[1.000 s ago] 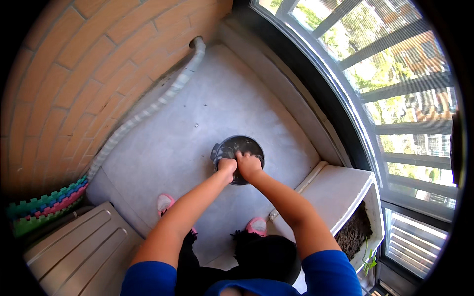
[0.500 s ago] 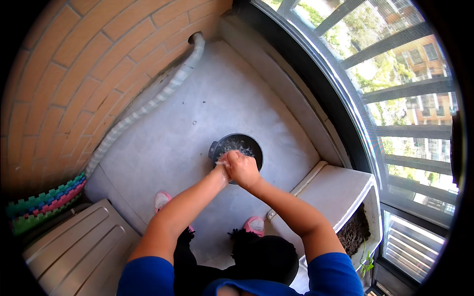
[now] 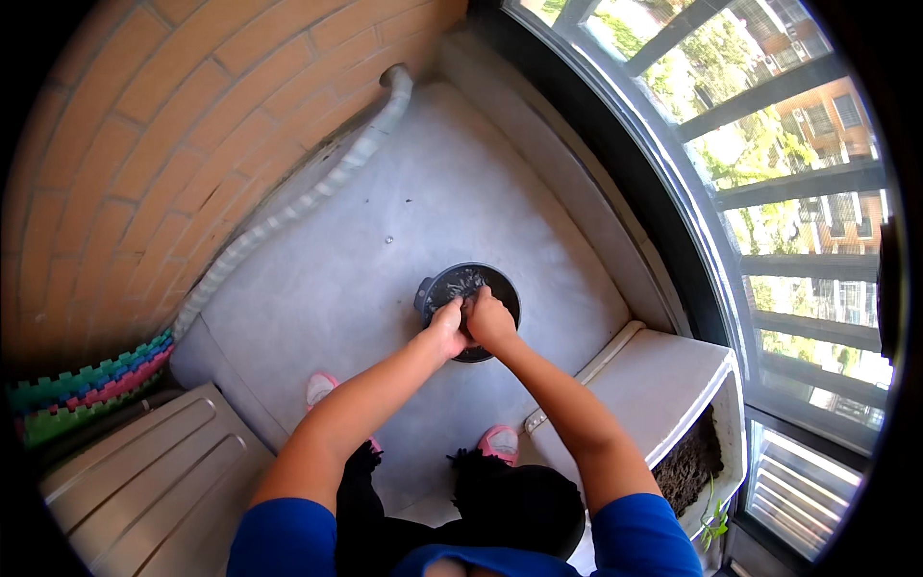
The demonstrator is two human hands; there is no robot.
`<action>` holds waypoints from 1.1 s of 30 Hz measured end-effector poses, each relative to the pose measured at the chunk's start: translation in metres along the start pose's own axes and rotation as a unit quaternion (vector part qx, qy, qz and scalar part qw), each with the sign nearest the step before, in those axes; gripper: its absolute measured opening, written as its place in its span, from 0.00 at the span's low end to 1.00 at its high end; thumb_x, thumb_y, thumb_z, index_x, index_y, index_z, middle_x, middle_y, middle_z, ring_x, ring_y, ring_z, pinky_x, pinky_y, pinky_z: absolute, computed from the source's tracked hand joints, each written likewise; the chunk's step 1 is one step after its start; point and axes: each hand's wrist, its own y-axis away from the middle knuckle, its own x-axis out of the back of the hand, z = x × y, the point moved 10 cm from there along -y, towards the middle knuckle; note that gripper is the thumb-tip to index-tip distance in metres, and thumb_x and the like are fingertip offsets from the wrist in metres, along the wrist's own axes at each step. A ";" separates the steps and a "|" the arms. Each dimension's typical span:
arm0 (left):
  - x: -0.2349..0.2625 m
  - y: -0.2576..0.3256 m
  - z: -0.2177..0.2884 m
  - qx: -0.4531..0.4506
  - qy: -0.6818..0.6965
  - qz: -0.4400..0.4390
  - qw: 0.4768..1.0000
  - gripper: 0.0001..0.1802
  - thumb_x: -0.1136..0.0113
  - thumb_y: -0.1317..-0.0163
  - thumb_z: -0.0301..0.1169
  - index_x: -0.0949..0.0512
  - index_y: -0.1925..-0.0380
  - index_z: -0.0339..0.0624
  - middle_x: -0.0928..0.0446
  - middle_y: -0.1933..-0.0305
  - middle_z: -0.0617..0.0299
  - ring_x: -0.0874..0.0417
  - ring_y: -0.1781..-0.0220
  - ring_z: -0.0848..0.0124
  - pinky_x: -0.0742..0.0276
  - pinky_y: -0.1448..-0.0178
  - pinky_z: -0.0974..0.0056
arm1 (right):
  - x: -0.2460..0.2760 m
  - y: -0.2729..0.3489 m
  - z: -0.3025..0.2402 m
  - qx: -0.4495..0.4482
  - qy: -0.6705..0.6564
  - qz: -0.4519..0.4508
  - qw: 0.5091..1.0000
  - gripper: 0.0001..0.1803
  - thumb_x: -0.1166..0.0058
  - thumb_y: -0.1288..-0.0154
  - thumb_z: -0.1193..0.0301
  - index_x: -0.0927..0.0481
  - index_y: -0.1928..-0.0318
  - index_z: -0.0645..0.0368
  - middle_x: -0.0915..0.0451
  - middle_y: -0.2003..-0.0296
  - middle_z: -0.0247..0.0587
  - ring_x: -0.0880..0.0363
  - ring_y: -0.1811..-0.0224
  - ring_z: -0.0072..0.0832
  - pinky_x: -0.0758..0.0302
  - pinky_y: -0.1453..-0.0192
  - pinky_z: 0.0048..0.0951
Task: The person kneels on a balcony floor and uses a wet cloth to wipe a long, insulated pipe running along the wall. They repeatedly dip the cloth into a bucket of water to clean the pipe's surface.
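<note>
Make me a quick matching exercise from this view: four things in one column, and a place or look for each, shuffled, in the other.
Things
1. Dark round pot
2. Striped hose
3. Foam mats
4. Dark soil

Places and looks
A. Inside the pale box at the right
B. Green, blue and pink, with toothed edges
C. On the grey floor, with the left hand and right hand over it
D. One end at a hole in the brick wall

Pairs: 1-C, 2-D, 3-B, 4-A
</note>
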 end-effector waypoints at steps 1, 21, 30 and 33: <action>0.011 -0.007 0.004 -0.008 0.011 -0.024 1.000 0.18 0.66 0.35 0.44 0.34 0.53 0.48 0.31 0.51 0.61 0.29 0.50 0.63 0.30 0.52 0.48 | 0.002 0.008 -0.021 0.033 -0.005 -0.021 0.999 0.16 0.58 0.40 0.64 0.36 0.60 0.65 0.24 0.71 0.60 0.24 0.67 0.53 0.27 0.64 0.46; -0.028 0.081 0.073 -0.281 -0.442 -0.065 0.849 0.19 0.40 0.55 0.21 0.33 0.61 0.36 0.28 0.68 0.58 0.24 0.63 0.67 0.28 0.62 0.67 | 0.114 0.041 -0.060 0.207 -0.173 -0.021 0.963 0.14 0.46 0.47 0.72 0.26 0.59 0.63 0.24 0.68 0.47 0.24 0.72 0.34 0.25 0.68 0.30; -0.054 0.105 0.074 -0.365 -0.197 -0.090 0.905 0.14 0.43 0.48 0.19 0.36 0.63 0.37 0.28 0.64 0.59 0.25 0.61 0.73 0.27 0.55 0.68 | 0.024 0.071 -0.039 -0.129 -0.668 -0.332 0.653 0.22 0.55 0.37 0.55 0.32 0.51 0.59 0.30 0.57 0.37 0.29 0.54 0.27 0.29 0.47 0.36; -0.080 0.135 0.069 -0.461 -0.461 -0.063 0.756 0.13 0.42 0.50 0.21 0.33 0.64 0.39 0.27 0.67 0.63 0.26 0.61 0.76 0.29 0.57 0.70 | 0.021 0.066 -0.041 -0.081 -0.636 -0.347 0.685 0.20 0.53 0.38 0.56 0.31 0.53 0.56 0.29 0.60 0.32 0.29 0.56 0.23 0.28 0.52 0.29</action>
